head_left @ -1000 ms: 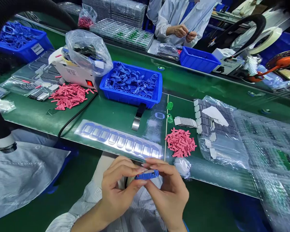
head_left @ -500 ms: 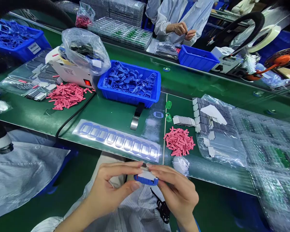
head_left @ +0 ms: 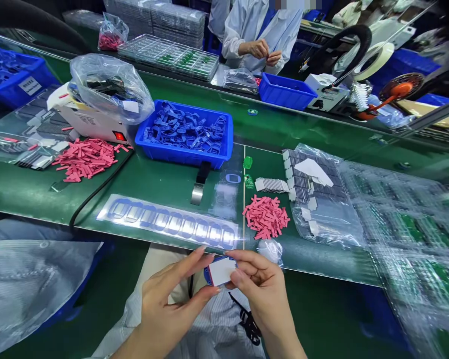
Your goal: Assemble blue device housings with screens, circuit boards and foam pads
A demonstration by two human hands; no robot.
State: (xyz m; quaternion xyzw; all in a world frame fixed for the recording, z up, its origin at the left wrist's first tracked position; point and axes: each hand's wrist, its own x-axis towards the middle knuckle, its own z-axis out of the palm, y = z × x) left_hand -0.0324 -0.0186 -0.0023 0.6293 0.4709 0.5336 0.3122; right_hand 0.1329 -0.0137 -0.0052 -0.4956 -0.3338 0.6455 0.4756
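**White Face Toward Us, Just off the Clear Strip**

We hold the blue-framed white piece (head_left: 220, 271) just on the near side of the clear strip (head_left: 168, 224), by its right end and beyond the table (head_left: 314, 259) edge. Perhaps we keep it tilted so that its white face and the red line along its left side stay readable. The pink pile (head_left: 267, 218) sits right of the strip and the blue bin (head_left: 172, 153) beyond it, probably for easy reach.

Our right hand (head_left: 236, 267) pinches the piece, thumb on the white face, other fingers curled behind. Our left hand (head_left: 209, 271) arches around the opposite end, thumb and fingers spread (whether they press, we cannot tell).
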